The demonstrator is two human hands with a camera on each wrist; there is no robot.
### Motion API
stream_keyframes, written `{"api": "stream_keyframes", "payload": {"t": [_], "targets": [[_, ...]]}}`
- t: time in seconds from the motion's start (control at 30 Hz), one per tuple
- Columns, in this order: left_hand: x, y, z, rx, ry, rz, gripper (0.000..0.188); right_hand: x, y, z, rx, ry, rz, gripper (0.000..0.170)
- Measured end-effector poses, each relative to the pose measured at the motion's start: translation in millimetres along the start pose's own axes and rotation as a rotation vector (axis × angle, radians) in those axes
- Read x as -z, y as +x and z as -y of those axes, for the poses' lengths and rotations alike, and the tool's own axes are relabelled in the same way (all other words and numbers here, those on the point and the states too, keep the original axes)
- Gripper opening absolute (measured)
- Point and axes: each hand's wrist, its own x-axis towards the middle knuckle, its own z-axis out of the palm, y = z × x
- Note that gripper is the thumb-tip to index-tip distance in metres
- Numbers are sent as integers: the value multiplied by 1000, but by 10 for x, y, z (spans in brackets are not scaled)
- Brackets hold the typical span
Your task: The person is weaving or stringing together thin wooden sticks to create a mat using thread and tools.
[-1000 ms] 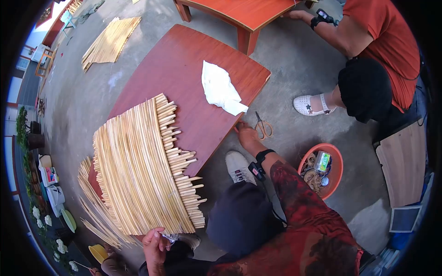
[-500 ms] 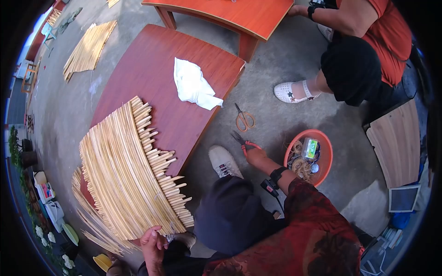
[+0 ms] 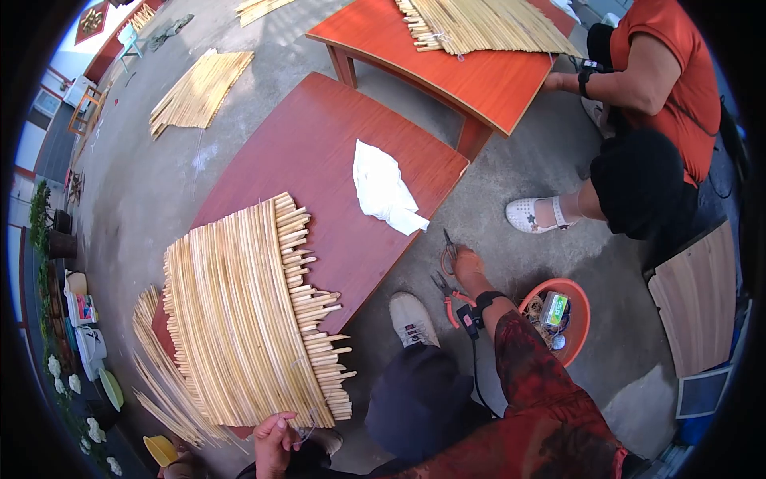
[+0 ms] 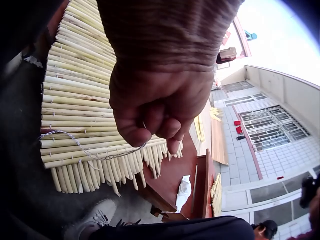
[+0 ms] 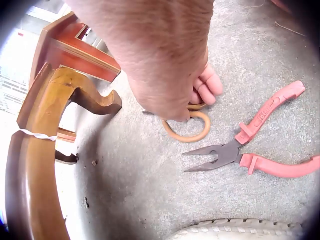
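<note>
My left hand (image 3: 273, 443) (image 4: 160, 100) is at the near edge of a mat of pale stalks (image 3: 231, 311) (image 4: 75, 115), pinching a thin twisted string (image 4: 115, 156) that trails over the stalks. On the floor to the right, my right hand (image 3: 469, 267) (image 5: 165, 65) grips the scissors (image 5: 187, 138) by their tan ring handles, partly hidden under the palm. Pliers with red handles (image 3: 452, 299) (image 5: 227, 154) lie on the concrete beside them, jaws apart, untouched.
The mat lies on a dark red table (image 3: 319, 136) beside a white cloth (image 3: 383, 188). An orange basin (image 3: 585, 319) with twine stands right of my arm. Another person (image 3: 670, 72) sits at a brighter red table (image 3: 431, 68). My shoe (image 3: 412, 318) is near the pliers.
My right hand has put the pliers down on the floor and moved forward to take hold of the scissors. My left hand stays at the mat's near edge.
</note>
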Motion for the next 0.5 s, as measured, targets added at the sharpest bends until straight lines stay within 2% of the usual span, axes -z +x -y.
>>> {"api": "stream_keyframes", "payload": {"t": [0.1,0.17,0.23,0.27,0.33,0.37,0.47,0.5], "targets": [[-36,35,24,-91,-9,-43,25,-56,-91,-195,-63,-75,58,32],[-97,27,-82,-68,15,17,26,39,-264,-247,-111,-77,96,23],[-142,3,-150,-71,4,16,25,34,-319,-378,-80,-216,176,24],[-161,3,-183,-63,15,41,25,72,-328,-384,-45,-236,171,24],[-173,-13,-237,-92,13,92,25,279,-473,-259,-91,-223,29,23],[-177,-36,-278,-112,28,114,25,358,-444,-212,-57,-241,28,23],[-192,-131,-374,-172,45,141,26,769,-466,164,331,-291,53,21],[-172,-160,-400,-207,78,171,26,1083,-663,429,442,-271,58,20]]}}
